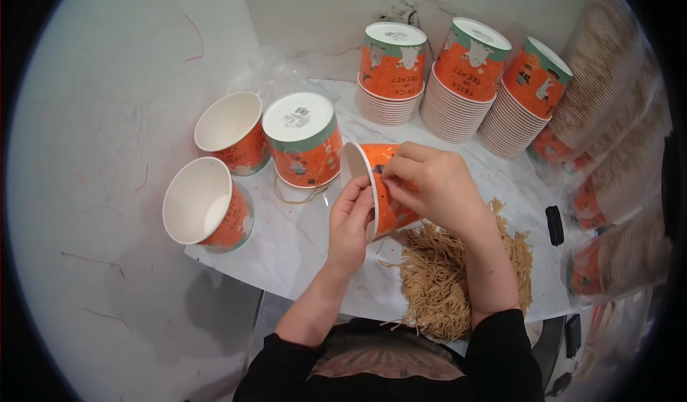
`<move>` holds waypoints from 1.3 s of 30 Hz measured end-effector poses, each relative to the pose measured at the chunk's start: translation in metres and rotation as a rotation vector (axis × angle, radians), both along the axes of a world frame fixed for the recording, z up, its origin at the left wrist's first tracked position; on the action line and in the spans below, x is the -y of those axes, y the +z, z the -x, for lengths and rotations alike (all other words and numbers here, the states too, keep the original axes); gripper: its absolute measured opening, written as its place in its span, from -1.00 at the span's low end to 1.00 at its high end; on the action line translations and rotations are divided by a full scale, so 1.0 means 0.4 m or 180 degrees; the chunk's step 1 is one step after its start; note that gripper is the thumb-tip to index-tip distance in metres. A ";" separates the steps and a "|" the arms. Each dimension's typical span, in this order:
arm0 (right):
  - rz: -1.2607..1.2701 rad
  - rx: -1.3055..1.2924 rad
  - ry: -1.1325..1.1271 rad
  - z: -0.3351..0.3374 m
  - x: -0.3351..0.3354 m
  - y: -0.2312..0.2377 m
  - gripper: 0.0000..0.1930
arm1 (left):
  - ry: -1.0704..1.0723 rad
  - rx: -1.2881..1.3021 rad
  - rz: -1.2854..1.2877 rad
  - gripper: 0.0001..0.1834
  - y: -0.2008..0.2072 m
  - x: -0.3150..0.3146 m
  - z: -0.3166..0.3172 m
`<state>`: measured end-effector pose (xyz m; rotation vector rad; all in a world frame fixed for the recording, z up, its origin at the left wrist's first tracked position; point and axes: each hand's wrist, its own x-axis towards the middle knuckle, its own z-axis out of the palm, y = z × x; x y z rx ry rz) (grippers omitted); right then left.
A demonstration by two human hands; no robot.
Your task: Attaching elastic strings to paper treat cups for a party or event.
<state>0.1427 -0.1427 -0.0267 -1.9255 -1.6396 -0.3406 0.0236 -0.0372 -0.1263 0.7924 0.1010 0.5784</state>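
An orange paper bucket [390,214] with a white rim lies tipped on its side between my hands, its mouth facing left. My left hand [348,232] is closed on the rim, thumb outside and fingers partly inside the mouth. Against the bucket's outer wall, the fingers of my right hand [438,184] are pinched together; whatever is between them is too small or hidden to see. Under my right forearm spreads a heap of tan cords [431,280]. An upside-down bucket [309,160] stands just left of my hands, with a loop of tan cord [295,202] at its rim.
Two upright buckets, one behind [247,150] and one nearer [235,222], stand at the marbled table's [283,262] left edge. Three nested upside-down stacks [469,73] line the back. Plastic-wrapped bucket stacks [605,73] crowd the right, near a small black object [554,225].
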 end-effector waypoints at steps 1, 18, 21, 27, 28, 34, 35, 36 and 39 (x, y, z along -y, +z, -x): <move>0.0003 0.0001 0.0007 0.001 -0.001 -0.001 -0.88 | 0.0034 0.0052 -0.0066 -0.70 -0.006 -0.001 -0.003; 0.0184 -0.0049 -0.0050 -0.012 0.036 0.033 -0.85 | 0.1554 0.0026 -0.1582 -0.89 -0.033 -0.013 0.001; 0.0155 -0.0285 -0.0413 -0.021 0.065 0.046 -0.89 | 0.2630 -0.0354 -0.3549 -0.91 0.031 -0.016 0.008; 0.0298 -0.2389 -0.0315 -0.026 0.072 0.065 -0.85 | 0.2186 -0.0219 -0.4542 -0.92 0.156 -0.011 0.054; -0.0022 -0.2964 0.0175 -0.025 0.072 0.064 -0.82 | 0.1950 -0.0227 -0.4590 -0.93 0.166 -0.012 0.058; 0.0059 -0.2826 0.0973 0.034 0.073 0.087 -0.51 | 0.1484 -0.0388 -0.4203 -0.94 0.193 -0.004 0.078; 0.0037 -0.2848 0.0945 0.042 0.067 0.084 -0.49 | 0.1585 -0.0452 -0.4253 -0.94 0.195 -0.002 0.080; 0.0031 -0.2847 0.0953 0.046 0.064 0.081 -0.49 | 0.1590 -0.0454 -0.4261 -0.94 0.194 -0.003 0.081; 0.0079 -0.2856 0.0826 0.052 0.057 0.069 -0.54 | 0.1415 -0.0746 -0.3371 -0.91 0.192 0.005 0.087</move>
